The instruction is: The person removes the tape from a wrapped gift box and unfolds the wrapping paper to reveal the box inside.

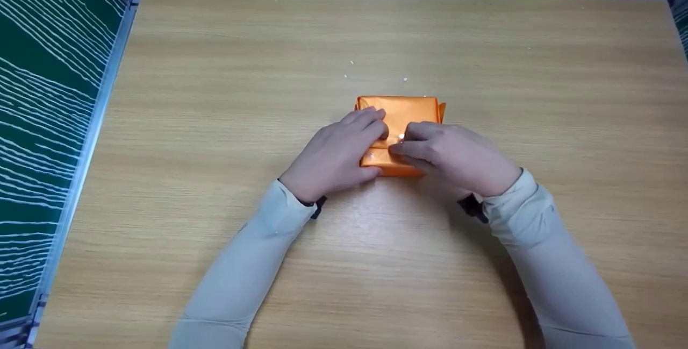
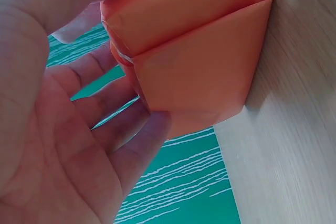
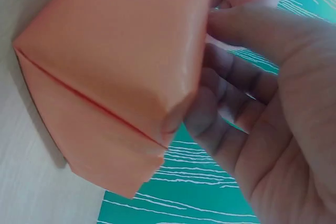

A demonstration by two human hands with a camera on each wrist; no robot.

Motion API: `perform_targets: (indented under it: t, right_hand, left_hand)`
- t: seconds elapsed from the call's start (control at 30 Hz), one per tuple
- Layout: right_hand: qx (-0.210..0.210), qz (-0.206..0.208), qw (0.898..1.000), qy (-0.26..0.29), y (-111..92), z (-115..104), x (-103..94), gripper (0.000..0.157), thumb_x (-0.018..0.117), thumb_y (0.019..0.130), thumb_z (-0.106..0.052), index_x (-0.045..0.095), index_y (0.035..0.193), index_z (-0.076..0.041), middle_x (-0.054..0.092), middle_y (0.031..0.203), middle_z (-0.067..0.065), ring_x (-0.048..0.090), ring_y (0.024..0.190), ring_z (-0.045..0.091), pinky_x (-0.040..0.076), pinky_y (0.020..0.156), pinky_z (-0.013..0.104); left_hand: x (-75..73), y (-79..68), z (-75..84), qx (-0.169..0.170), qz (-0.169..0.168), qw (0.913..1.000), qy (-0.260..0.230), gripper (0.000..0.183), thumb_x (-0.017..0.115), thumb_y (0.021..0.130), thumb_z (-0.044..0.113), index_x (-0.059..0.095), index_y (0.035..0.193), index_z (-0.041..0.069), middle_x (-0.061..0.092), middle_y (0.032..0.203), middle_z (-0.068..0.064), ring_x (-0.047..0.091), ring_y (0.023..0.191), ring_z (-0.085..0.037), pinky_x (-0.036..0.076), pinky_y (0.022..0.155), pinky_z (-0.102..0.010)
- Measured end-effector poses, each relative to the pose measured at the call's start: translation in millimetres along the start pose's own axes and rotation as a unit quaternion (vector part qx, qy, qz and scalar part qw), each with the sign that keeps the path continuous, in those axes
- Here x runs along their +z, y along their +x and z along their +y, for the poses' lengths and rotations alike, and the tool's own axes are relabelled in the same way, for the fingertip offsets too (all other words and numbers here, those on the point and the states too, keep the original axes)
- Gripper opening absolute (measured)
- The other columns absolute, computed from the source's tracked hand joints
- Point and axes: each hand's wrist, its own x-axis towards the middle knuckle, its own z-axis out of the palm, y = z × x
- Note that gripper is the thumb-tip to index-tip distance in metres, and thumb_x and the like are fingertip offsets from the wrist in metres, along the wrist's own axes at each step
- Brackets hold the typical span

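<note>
A box-shaped package (image 1: 400, 109) wrapped in shiny orange paper lies on the table, with a seam running across its top. My left hand (image 1: 341, 147) grips its left side, thumb at the near edge and bent fingers on top. In the left wrist view, fingertips touch the orange side, where a folded end flap (image 2: 194, 72) shows. The right hand (image 1: 457, 155) has its fingers curled on the top near the seam, beside a small white spot. From the right wrist, its thumb and fingers meet the edge of the paper (image 3: 121, 40); the fingertips are partly hidden.
The wooden table (image 1: 242, 69) has a few tiny white specks beyond the package. A blue-grey rim (image 1: 102, 112) borders it on the left. Green panels with white lines (image 1: 48, 139) stand at the left and back. A dark strap (image 1: 473, 208) sits at the right wrist.
</note>
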Motion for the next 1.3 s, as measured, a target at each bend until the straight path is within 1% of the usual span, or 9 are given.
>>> perform_targets:
  t: [0.2,0.43,0.57,0.7,0.8,0.9,1.03,1.17,1.3]
  right_hand:
    - [-0.043,-0.025,0.997,-0.061,4,1,-4.8,0.035,0.077,0.079,0.017,0.077,0.104,-0.007,0.061,0.089,0.008,0.058,0.075,0.021,0.054,0.056,0.032]
    - [-0.056,-0.052,0.994,-0.084,7,-1,-9.2,0.03,0.076,0.081,0.016,0.074,0.101,-0.006,0.059,0.083,0.007,0.056,0.071,0.02,0.054,0.054,0.034]
    - [-0.051,-0.082,0.99,-0.102,10,-5,-13.7,0.031,0.077,0.081,0.014,0.074,0.104,-0.006,0.061,0.084,0.008,0.058,0.071,0.022,0.058,0.059,0.035]
    - [-0.054,-0.105,0.987,-0.111,14,-6,-14.5,0.034,0.078,0.08,0.014,0.073,0.107,-0.008,0.06,0.083,0.008,0.057,0.069,0.023,0.055,0.059,0.032]
    - [-0.07,-0.112,0.984,-0.121,17,-4,-11.2,0.035,0.075,0.082,0.015,0.071,0.109,-0.008,0.06,0.084,0.007,0.056,0.072,0.024,0.052,0.059,0.031]
    - [-0.09,-0.119,0.979,-0.137,19,-3,-7.8,0.036,0.075,0.083,0.014,0.07,0.112,-0.007,0.067,0.092,0.008,0.059,0.08,0.026,0.056,0.066,0.034]
    - [-0.103,-0.13,0.974,-0.154,20,-3,-5.6,0.037,0.081,0.081,0.009,0.069,0.113,-0.004,0.072,0.101,0.009,0.062,0.087,0.028,0.059,0.076,0.037]
    - [-0.083,-0.122,0.98,-0.134,15,-2,-5.2,0.029,0.082,0.083,0.003,0.068,0.108,-0.003,0.069,0.094,0.009,0.061,0.084,0.028,0.059,0.074,0.038]
    - [-0.056,-0.09,0.989,-0.099,6,0,-6.2,0.027,0.08,0.085,0.002,0.064,0.106,-0.003,0.064,0.089,0.008,0.061,0.079,0.027,0.059,0.069,0.038]
  left_hand:
    - [-1.0,-0.3,-1.3,0.0,-0.001,1.0,0.007,0.04,0.074,0.091,0.032,0.061,0.126,0.016,0.046,0.158,-0.002,0.034,0.151,-0.017,0.048,0.109,-0.043]
    - [-1.6,0.9,-1.5,0.005,-0.006,0.9999,0.01,0.042,0.074,0.092,0.034,0.061,0.128,0.016,0.046,0.158,-0.002,0.035,0.151,-0.018,0.048,0.108,-0.043]
    - [-1.9,2.3,0.0,0.008,-0.012,0.9997,0.018,0.044,0.074,0.093,0.036,0.06,0.13,0.016,0.045,0.159,-0.003,0.034,0.152,-0.018,0.048,0.109,-0.043]
    - [-1.5,2.2,-0.9,0.01,-0.008,0.9997,0.021,0.042,0.074,0.093,0.036,0.061,0.128,0.017,0.045,0.158,-0.002,0.034,0.152,-0.018,0.048,0.109,-0.041]
    - [-0.4,1.5,-2.9,0.004,-0.007,0.9998,0.018,0.041,0.073,0.093,0.035,0.061,0.128,0.018,0.044,0.159,-0.002,0.033,0.152,-0.018,0.047,0.11,-0.042]
    - [0.3,0.9,-4.3,-0.002,-0.011,0.9998,0.013,0.042,0.073,0.093,0.035,0.061,0.13,0.018,0.043,0.161,-0.002,0.031,0.153,-0.018,0.046,0.111,-0.044]
    - [0.3,-0.2,-4.5,-0.004,-0.016,0.9998,0.01,0.043,0.073,0.094,0.035,0.06,0.132,0.017,0.041,0.162,-0.002,0.03,0.154,-0.018,0.045,0.112,-0.045]
    - [0.8,-0.7,-4.0,0.007,-0.01,0.9999,0.0,0.043,0.074,0.094,0.035,0.06,0.13,0.015,0.042,0.162,-0.003,0.03,0.154,-0.018,0.046,0.112,-0.044]
    - [0.9,-1.3,-4.2,0.019,0.001,0.9998,-0.006,0.044,0.077,0.092,0.035,0.061,0.127,0.014,0.044,0.16,-0.005,0.033,0.153,-0.019,0.048,0.108,-0.044]
